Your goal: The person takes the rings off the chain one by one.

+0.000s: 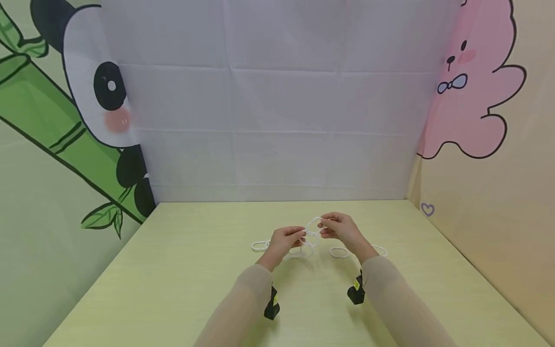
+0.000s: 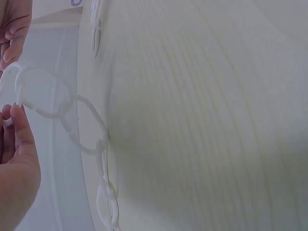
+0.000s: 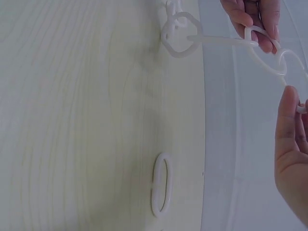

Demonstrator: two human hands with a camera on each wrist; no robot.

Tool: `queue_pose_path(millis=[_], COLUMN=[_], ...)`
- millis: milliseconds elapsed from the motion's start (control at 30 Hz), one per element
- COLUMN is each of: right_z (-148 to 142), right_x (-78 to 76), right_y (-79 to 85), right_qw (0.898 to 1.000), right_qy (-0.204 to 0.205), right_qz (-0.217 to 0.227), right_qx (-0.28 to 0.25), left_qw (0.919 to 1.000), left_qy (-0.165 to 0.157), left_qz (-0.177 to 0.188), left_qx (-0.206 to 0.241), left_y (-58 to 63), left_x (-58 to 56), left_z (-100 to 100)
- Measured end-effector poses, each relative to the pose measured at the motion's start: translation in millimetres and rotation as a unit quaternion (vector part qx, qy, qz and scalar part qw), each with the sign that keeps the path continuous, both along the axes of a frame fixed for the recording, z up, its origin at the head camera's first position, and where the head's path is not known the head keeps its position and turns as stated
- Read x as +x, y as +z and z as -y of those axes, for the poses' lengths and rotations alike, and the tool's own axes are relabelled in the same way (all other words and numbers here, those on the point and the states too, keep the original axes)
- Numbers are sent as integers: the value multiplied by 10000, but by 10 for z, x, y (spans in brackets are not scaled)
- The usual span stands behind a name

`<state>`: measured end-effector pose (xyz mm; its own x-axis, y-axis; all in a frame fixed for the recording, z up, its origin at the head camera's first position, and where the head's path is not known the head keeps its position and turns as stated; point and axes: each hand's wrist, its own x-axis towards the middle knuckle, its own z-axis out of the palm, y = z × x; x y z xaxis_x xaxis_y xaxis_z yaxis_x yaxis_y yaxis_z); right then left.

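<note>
Right wrist view: white looped chain point(image 3: 224, 40) in the pinch of left hand point(image 3: 267, 17) and right hand point(image 3: 292, 149).

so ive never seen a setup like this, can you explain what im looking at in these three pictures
There is no robot here, just a person's two bare hands. The wide picture comes from a camera worn on the head, looking forward and down. The other two come from cameras worn on the wrists, so they look turned sideways. The left hand and right hand both pinch a white chain made of linked loops, part of which hangs down toward the table. Below the right hand, a loose link lies flat on the tabletop. Another white piece is partly hidden by the right arm, so I can't tell its full shape.
</note>
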<state>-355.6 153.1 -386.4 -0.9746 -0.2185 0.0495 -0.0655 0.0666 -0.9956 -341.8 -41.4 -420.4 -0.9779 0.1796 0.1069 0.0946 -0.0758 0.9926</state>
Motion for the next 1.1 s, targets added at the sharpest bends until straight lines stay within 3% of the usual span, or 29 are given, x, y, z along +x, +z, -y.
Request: queue_pose_path(millis=[167, 367, 533, 667, 900, 1100], right_z=[-22, -40, -64, -60, -43, -25], right_x=[17, 14, 12, 28, 34, 37], right_y=[4, -6, -23, -26, -45, -59], right_qw=[10000, 10000, 9999, 9993, 9983, 9975], right_qy=[30, -22, 112, 203, 303, 346], right_qz=[-39, -15, -73, -156, -218, -216], right_qx=[26, 26, 92, 287, 452, 574], left_qw=[10000, 10000, 9999, 9999, 9998, 9997], left_qy=[-32, -22, 28, 44, 136, 201], left_qz=[40, 7, -86, -100, -146, -98], left_qx=[54, 1, 48, 68, 95, 88], left_y=[52, 233, 279, 250, 55, 56], left_x=[31, 186, 239, 202, 14, -1], left_z=[-3, -9, -21, -30, -66, -81])
